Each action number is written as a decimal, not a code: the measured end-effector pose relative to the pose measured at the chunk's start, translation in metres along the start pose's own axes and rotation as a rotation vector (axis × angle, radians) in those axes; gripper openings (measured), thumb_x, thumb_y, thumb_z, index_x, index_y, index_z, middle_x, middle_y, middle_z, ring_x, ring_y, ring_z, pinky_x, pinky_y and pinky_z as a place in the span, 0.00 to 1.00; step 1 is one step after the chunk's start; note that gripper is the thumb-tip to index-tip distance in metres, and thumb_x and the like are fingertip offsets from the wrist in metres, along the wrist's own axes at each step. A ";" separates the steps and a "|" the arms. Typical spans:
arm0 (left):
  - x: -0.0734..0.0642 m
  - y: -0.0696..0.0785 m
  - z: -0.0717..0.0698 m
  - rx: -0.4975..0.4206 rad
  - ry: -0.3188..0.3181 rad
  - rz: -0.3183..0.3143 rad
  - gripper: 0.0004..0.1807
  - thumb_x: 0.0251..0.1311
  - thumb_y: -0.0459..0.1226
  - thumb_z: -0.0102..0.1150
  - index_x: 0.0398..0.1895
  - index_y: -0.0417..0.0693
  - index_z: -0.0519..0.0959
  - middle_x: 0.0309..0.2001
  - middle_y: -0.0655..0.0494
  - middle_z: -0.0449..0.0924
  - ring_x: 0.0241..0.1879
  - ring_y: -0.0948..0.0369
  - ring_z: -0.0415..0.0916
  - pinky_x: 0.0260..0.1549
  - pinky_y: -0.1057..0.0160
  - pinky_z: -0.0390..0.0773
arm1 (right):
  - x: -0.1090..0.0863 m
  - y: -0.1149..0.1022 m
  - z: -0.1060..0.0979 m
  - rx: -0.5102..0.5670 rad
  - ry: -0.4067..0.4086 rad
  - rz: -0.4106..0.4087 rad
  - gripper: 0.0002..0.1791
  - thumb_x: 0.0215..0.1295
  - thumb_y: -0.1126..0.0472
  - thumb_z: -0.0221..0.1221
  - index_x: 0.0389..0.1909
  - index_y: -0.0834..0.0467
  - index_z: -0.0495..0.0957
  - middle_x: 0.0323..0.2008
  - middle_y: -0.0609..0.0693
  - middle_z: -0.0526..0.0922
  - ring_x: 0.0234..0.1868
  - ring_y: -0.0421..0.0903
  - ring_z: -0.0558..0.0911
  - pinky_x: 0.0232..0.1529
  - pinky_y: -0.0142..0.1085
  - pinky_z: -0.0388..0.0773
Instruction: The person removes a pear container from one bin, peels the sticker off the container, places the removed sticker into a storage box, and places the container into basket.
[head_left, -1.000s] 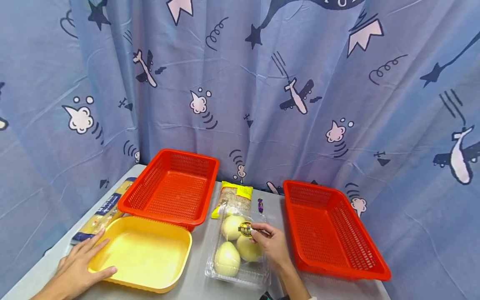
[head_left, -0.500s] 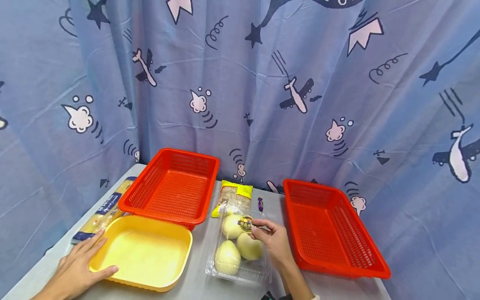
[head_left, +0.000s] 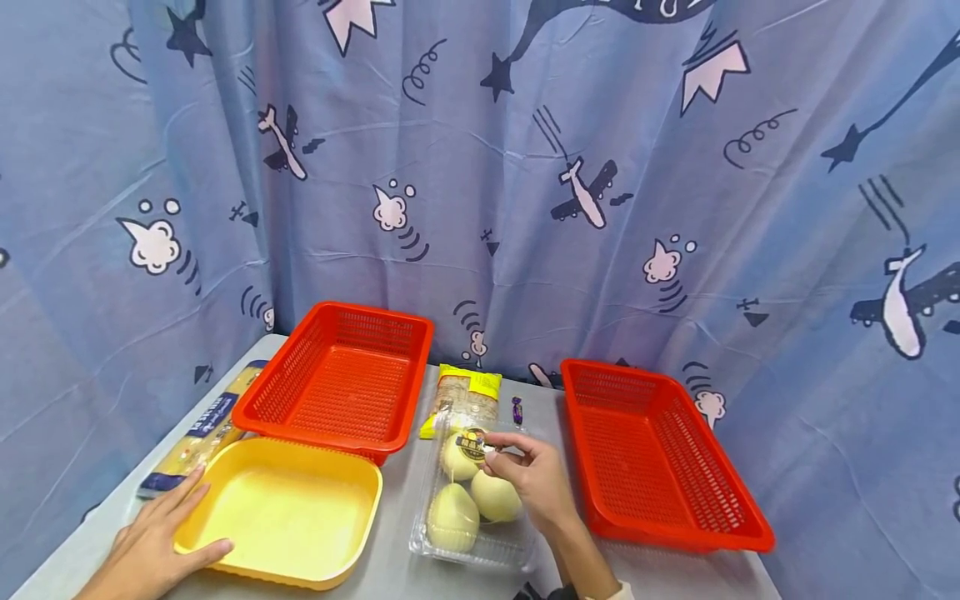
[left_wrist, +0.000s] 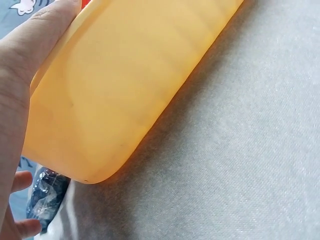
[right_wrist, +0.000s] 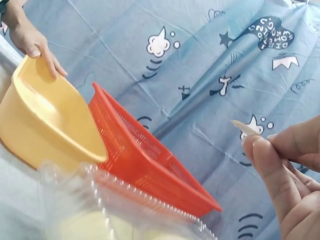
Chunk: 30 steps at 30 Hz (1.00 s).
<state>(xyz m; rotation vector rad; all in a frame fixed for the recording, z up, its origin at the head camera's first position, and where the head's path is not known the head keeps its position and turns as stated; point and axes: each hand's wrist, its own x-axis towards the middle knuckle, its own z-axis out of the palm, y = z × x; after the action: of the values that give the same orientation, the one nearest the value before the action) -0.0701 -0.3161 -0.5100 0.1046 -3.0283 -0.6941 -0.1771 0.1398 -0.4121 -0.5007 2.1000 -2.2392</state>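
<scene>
My right hand [head_left: 536, 487] pinches a small round black-and-gold label [head_left: 472, 444] between thumb and forefinger. In the right wrist view the label [right_wrist: 245, 128] appears edge-on, thin and pale, held in the air apart from the box. Below that hand a clear plastic clamshell box [head_left: 510, 552] contains three pale yellow pears [head_left: 453, 518]. My left hand [head_left: 153, 542] rests on the left end of a yellow tray [head_left: 300, 508], fingers straight and spread. Its thumb lies along the rim in the left wrist view, the tray's wall [left_wrist: 125, 90] filling much of that picture.
Red baskets stand at back left [head_left: 352, 383] and right [head_left: 660, 475]. A long blue-and-yellow packet [head_left: 210, 421] lies beside the left basket. Behind the clamshell are a yellow-edged bag [head_left: 480, 400] and a purple-wrapped sweet [head_left: 517, 411]. A blue curtain [head_left: 450, 167] hangs behind.
My right hand has carried the label slightly up and leftward, from between the pears to over the upper-left pear. The left hand stays on the tray. The head view has shifted slightly.
</scene>
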 end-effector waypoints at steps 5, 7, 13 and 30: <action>0.003 0.000 0.000 -0.007 -0.027 -0.011 0.57 0.54 0.66 0.56 0.71 0.30 0.54 0.70 0.31 0.49 0.57 0.28 0.53 0.44 0.20 0.52 | 0.004 -0.008 0.009 0.013 -0.029 -0.020 0.14 0.57 0.76 0.62 0.45 0.77 0.78 0.45 0.70 0.77 0.30 0.48 0.85 0.39 0.41 0.82; 0.004 -0.001 0.000 -0.008 -0.039 -0.015 0.56 0.55 0.66 0.55 0.71 0.30 0.54 0.70 0.31 0.48 0.57 0.28 0.53 0.44 0.20 0.53 | 0.006 -0.010 0.013 0.031 -0.048 -0.032 0.14 0.57 0.76 0.61 0.45 0.78 0.77 0.45 0.72 0.76 0.29 0.48 0.84 0.39 0.41 0.82; 0.006 -0.003 0.000 -0.013 -0.079 -0.029 0.56 0.57 0.66 0.53 0.72 0.30 0.51 0.71 0.31 0.46 0.58 0.27 0.52 0.43 0.20 0.54 | 0.009 -0.013 0.024 0.066 -0.073 -0.071 0.15 0.56 0.77 0.62 0.45 0.80 0.76 0.44 0.74 0.77 0.29 0.46 0.84 0.38 0.39 0.82; 0.010 -0.006 -0.001 0.004 -0.132 -0.052 0.56 0.58 0.67 0.51 0.70 0.28 0.53 0.69 0.29 0.46 0.57 0.24 0.53 0.41 0.20 0.56 | 0.012 -0.023 0.054 0.101 -0.094 -0.075 0.16 0.55 0.78 0.61 0.46 0.80 0.76 0.38 0.64 0.78 0.30 0.45 0.84 0.37 0.41 0.82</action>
<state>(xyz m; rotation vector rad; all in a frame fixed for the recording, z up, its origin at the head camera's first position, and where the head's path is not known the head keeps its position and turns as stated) -0.0795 -0.3226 -0.5110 0.1436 -3.1639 -0.7262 -0.1703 0.0864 -0.3851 -0.6749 1.9444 -2.2983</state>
